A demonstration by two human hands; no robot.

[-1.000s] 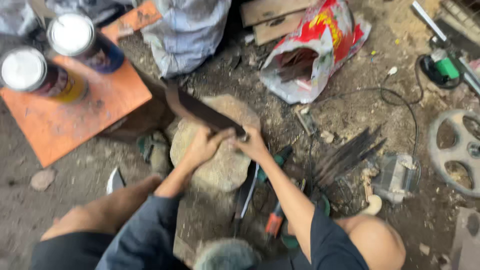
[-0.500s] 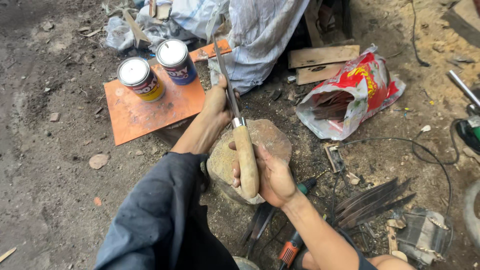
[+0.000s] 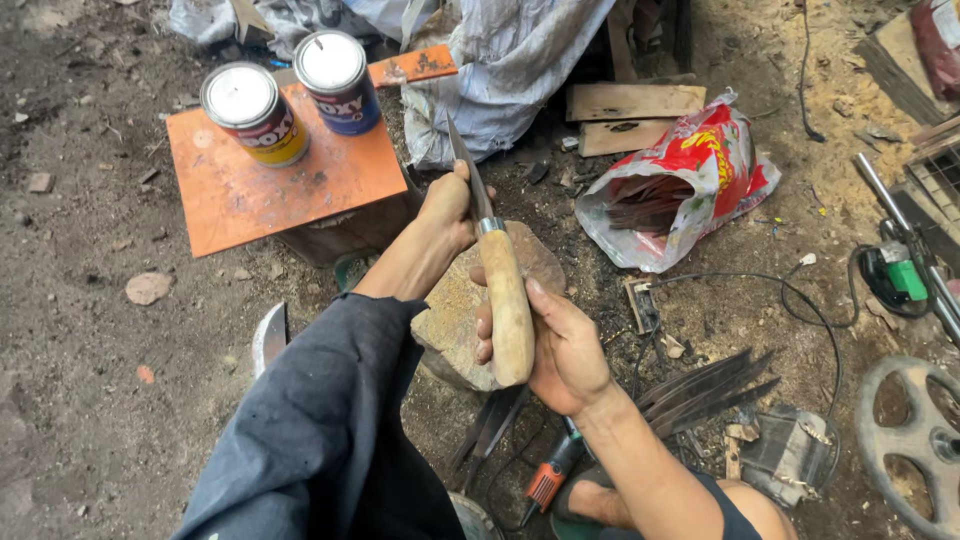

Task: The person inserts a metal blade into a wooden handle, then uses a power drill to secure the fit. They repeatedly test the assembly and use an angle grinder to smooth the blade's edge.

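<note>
The knife [image 3: 490, 270], lifted off the flat stone [image 3: 455, 310] since a moment ago, now stands upright, right hand [image 3: 555, 345] fingers closed around its wooden handle, left hand [image 3: 445, 205] fingers pinching the blade.

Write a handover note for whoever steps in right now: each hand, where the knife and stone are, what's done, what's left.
Left hand: pinching the dark blade near its base.
Right hand: wrapped round the wooden handle of the knife, point aimed away.
Knife is raised above the stone, which sits on the dirt ground.
Done: handle is fitted on the blade.
Left: cannot tell from this view whether the edge is finished.
</note>
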